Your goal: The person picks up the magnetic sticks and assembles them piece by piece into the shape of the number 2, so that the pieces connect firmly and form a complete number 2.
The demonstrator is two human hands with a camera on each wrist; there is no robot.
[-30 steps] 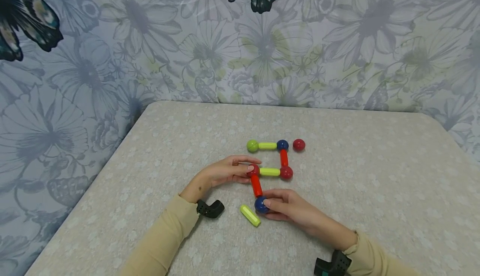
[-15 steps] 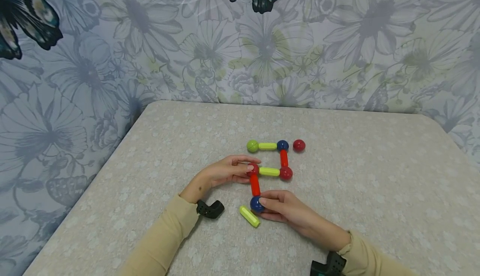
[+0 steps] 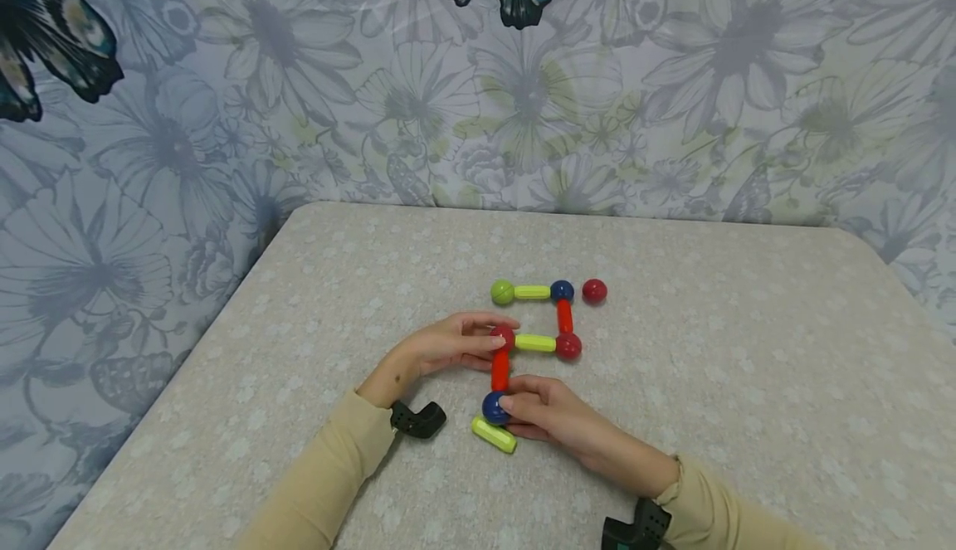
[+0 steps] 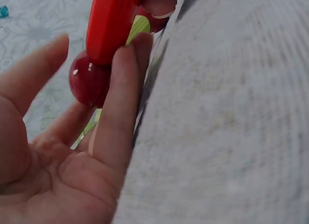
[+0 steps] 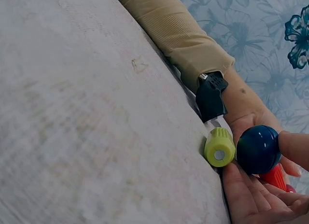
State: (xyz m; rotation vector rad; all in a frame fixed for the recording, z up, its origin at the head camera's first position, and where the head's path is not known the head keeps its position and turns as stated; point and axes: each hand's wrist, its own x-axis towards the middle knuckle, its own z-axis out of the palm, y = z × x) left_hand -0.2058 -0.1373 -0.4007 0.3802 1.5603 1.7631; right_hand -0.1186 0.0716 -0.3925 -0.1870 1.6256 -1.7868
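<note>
A zigzag chain of magnetic balls and rods lies on the table. My left hand point(image 3: 451, 343) holds the red ball point(image 3: 505, 335) at its left bend, thumb tip over it and fingers beside it. From there a red rod point(image 3: 500, 372) runs toward me to a blue ball point(image 3: 492, 409), which my right hand point(image 3: 554, 411) pinches between thumb and fingers. Close by the blue ball lies a loose yellow-green rod point(image 3: 494, 435); its metal end disc shows on the rod point(image 5: 219, 149) in the right wrist view. The left wrist view shows the red ball point(image 4: 87, 84) against the red rod point(image 4: 108, 28).
Beyond the hands the chain continues with a yellow-green rod point(image 3: 535, 343), a second red ball point(image 3: 568, 347), a red rod point(image 3: 564, 316), a blue ball point(image 3: 563, 290), another yellow-green rod point(image 3: 532, 292) and a green ball point(image 3: 503, 291). A loose red ball point(image 3: 594, 290) lies right of it.
My right hand has moved left with the blue ball, swinging the red rod nearly straight toward me. The loose yellow-green rod has shifted slightly left and turned. My left hand has stayed in place.
</note>
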